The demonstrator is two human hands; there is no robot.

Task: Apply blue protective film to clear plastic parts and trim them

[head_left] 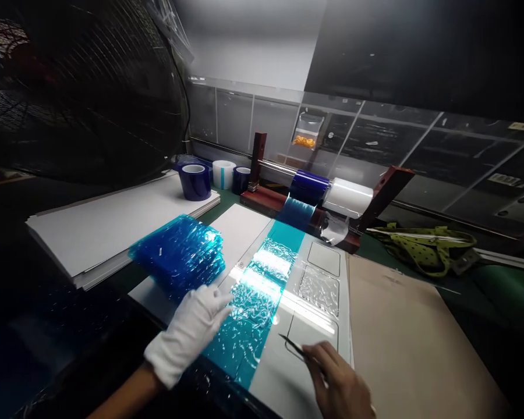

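Note:
My left hand (pixel 192 331) wears a white glove, with its fingers partly stretched out over the left edge of a blue film strip (pixel 240 343). Whether the fingertips touch the film cannot be made out. Bare and closed, my right hand (pixel 338 378) grips a slim dark pointed tool (pixel 294 346), its tip pointing left above a white sheet with dark rounded outlines (pixel 283 372). A clear wrinkled film piece (pixel 318 290) covers one of those outlines. Beyond my left hand lies a stack of shiny blue film pieces (pixel 179 250).
A blue film roll (pixel 310 186) and a white roll (pixel 349 198) hang on a red-brown stand. More tape rolls (pixel 195 183) stand on white sheets (pixel 113 233) at the left. A large fan (pixel 91 87) looms there. Brown board (pixel 410 331) and a green dotted bag (pixel 423 247) lie right.

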